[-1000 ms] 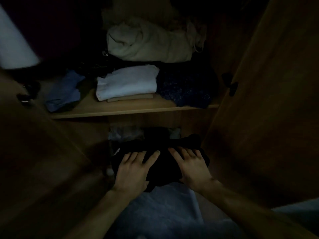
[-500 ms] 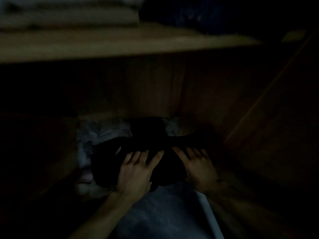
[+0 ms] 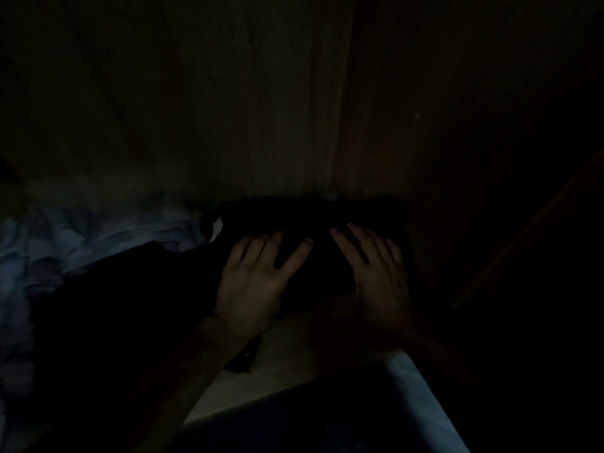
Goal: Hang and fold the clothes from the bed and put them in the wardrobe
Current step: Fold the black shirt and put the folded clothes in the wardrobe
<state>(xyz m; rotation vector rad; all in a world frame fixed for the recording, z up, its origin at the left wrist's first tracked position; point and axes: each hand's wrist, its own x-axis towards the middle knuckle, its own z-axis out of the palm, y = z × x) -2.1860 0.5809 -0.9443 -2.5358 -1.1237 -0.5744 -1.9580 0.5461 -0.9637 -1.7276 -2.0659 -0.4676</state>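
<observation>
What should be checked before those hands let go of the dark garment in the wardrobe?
1. Left hand flat on the dark garment, fingers straight: ok.
2. Right hand flat on it too: ok.
3. Garment pushed back to the wardrobe wall: ok, its far edge appears to reach the wood.
4. Garment neatly folded: cannot tell, too dark.
5. Pale clothes on the left clear of the garment: cannot tell, the edges meet in shadow.

No text, label, brand or number is readable anywhere in this dark view.
</observation>
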